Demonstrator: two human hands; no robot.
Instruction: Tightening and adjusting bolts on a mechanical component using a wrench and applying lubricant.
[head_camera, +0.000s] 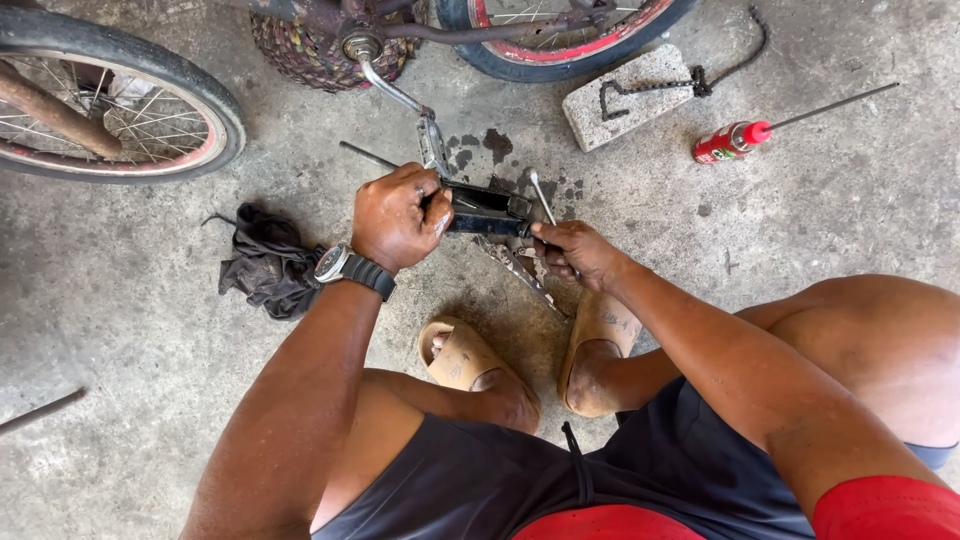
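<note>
Left hand (398, 216) clamped on black bicycle pedal (488, 210) just above concrete floor (130, 330), right hand (578, 252) closed on thin metal tool (541, 197) at pedal's end, dark rag (268, 262) left, red spray can (730, 142) right.

The floor (150, 330) is rough, matt concrete, stained dark just beside the black metal pedal (485, 210). Left of the pedal lies a limp, dull cloth rag (268, 262). Beyond it, the crank (395, 92) is shiny metal, the brick (625, 95) coarse grey.
</note>
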